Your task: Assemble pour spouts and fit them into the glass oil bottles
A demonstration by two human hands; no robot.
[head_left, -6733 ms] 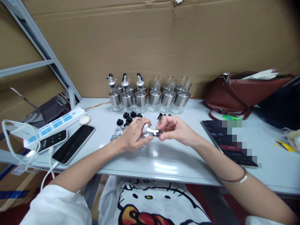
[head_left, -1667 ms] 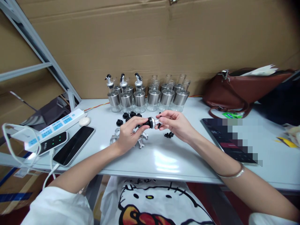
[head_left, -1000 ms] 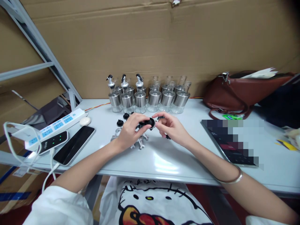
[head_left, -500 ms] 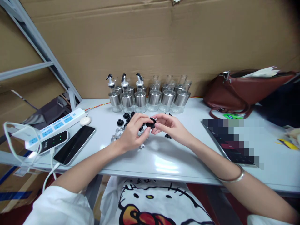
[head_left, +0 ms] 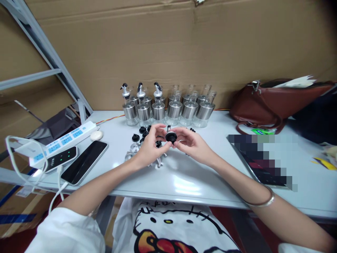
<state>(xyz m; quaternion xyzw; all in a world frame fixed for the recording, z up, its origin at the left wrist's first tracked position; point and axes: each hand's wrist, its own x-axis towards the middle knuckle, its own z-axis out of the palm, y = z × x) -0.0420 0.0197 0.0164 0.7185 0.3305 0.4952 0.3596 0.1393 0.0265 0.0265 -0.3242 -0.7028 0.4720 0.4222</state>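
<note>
Between my two hands is a pourer top (head_left: 171, 136), its ribbed black stopper turned toward me and a silver spout pointing away. My left hand (head_left: 151, 146) holds it from the left, thumb and fingers at its rim. From the other side my right hand (head_left: 192, 142) grips the stopper with fingers and thumb. Beside and partly behind my left hand lie several black stoppers (head_left: 135, 137) and silver pourer parts (head_left: 159, 162). A few small black pieces (head_left: 193, 130) show just past my right hand.
Glass bottles with metal sleeves (head_left: 174, 109) stand in rows at the back; three carry pourers (head_left: 141, 92). On the left are a power strip (head_left: 63, 142), a phone (head_left: 84, 162) and a white round case (head_left: 96, 135). To the right are a brown bag (head_left: 286, 102) and a tablet (head_left: 255, 161).
The black stopper has tilted in my hands, so its ribbed underside faces me and a silver spout shows behind it. My fingers have shifted around it.
</note>
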